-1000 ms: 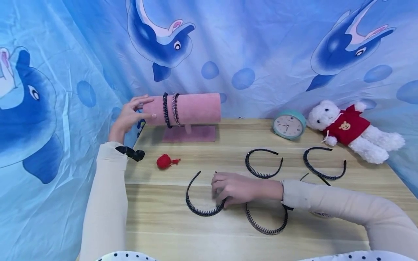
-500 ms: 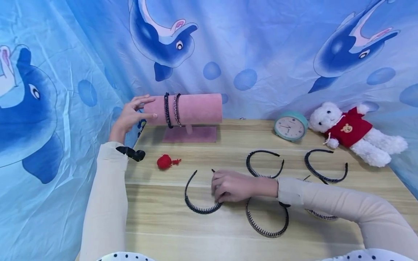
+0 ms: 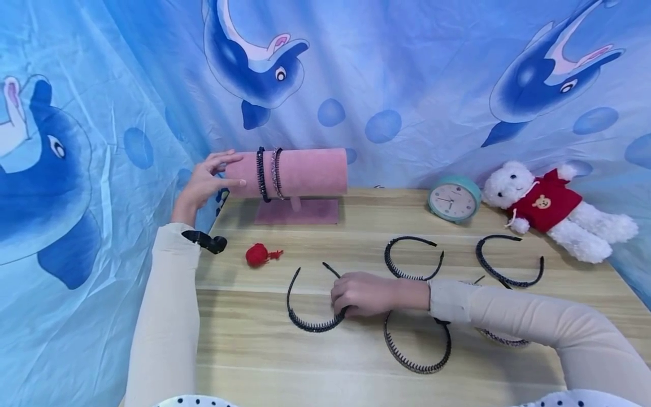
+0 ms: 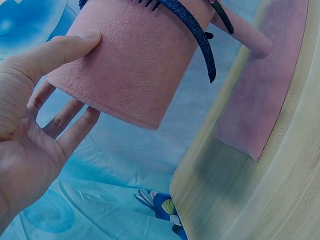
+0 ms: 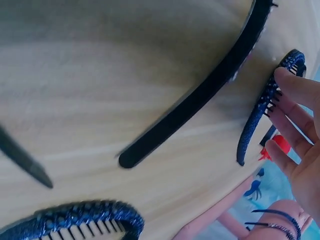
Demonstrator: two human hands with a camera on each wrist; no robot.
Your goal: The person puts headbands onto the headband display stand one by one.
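Observation:
At the left end of a pink roll-shaped headband stand [image 3: 315, 172], my left hand [image 3: 200, 178] holds the roll. The left wrist view shows the thumb [image 4: 75, 47] on its surface and the fingers around the end rim. A black headband [image 3: 261, 175] and a silvery sparkly headband [image 3: 276, 172] are on the roll. Lower in the head view, my right hand [image 3: 363, 294] pinches the right side of a dark toothed headband [image 3: 313, 328] at the table. In the right wrist view this headband [image 5: 260, 110] looks dark blue and glittery, between thumb and fingers.
Other headbands lie to the right: one behind the right forearm [image 3: 412, 277], one in front [image 3: 417, 368], one farther right [image 3: 508, 281], and one partly under the sleeve [image 3: 503, 339]. A red yarn ball [image 3: 256, 255], teal clock [image 3: 454, 199] and white teddy bear [image 3: 544, 200] surround them.
The pinched headband has turned slightly, its tips swinging left, while my right hand has shifted only a little. My left hand keeps its place on the stand.

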